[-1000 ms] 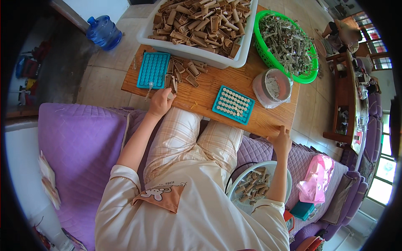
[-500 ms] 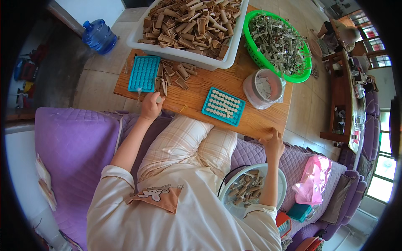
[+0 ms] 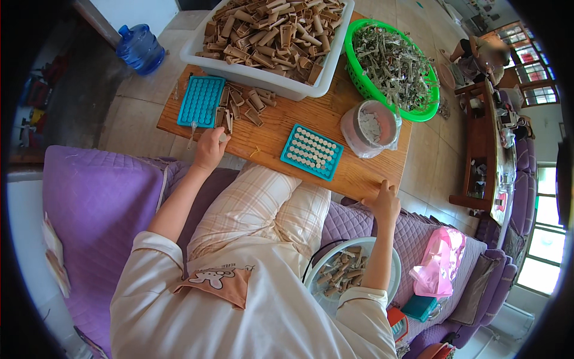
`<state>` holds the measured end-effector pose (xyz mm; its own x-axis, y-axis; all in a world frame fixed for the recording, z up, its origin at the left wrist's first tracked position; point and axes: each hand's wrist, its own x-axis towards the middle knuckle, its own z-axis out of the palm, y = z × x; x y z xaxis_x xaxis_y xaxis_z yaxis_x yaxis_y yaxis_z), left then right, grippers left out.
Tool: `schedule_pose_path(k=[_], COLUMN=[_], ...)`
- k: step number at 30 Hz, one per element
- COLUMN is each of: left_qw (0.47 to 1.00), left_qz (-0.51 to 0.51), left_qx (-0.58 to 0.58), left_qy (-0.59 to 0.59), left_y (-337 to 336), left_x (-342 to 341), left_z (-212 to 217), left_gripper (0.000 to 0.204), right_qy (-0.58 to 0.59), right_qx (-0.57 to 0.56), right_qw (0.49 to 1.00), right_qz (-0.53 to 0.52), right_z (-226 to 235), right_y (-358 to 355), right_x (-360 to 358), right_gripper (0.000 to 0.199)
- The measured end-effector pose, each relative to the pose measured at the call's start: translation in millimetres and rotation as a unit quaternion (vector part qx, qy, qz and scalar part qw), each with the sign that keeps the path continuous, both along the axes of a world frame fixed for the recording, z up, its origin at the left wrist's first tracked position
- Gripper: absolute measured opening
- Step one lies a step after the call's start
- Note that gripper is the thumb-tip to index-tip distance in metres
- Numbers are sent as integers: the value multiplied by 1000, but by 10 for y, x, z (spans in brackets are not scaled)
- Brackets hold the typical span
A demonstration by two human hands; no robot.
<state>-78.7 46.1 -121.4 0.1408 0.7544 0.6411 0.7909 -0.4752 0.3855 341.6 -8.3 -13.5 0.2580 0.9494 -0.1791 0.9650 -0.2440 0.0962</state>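
Note:
My left hand [image 3: 209, 149] is closed at the front left edge of the table, around a small brown piece with a pale round end [image 3: 223, 137]. Just beyond it lie a blue-green tray with rows of round pits [image 3: 201, 100] and several loose brown half-tube pieces [image 3: 254, 102]. At the front right corner, my right hand [image 3: 382, 204] has its fingers curled; whatever is in them is too small to make out. Between the hands sits a second blue-green tray [image 3: 329, 173], holding rows of small pale round discs [image 3: 312, 147].
A white bin [image 3: 263, 79] heaped with brown pieces stands at the back. Right of it are a green basket [image 3: 365, 84] of crumpled silvery strips and a plastic-lined tub [image 3: 356, 139]. A pale basin [image 3: 394, 278] of brown pieces rests by my right arm. Another person [image 3: 478, 57] is far right.
The whole view has shifted slightly. Both hands stay at nearly the same spots on the table edge, with the round-ended piece still in my left hand. The far person has changed posture.

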Motion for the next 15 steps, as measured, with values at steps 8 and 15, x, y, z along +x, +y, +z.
schedule_pose_path(k=[8, 15], left_qw=[999, 887], left_qz=[25, 220], left_qx=[-46, -233], left_qy=[-13, -332], left_y=[-194, -751], left_x=[112, -95], left_z=[285, -121], left_gripper=[31, 16], right_qy=[520, 799], right_qx=[232, 79], right_qw=[799, 273], right_qz=[-196, -530], right_z=[-707, -605], right_y=[-355, -454], right_x=[-38, -827], right_gripper=[25, 22])
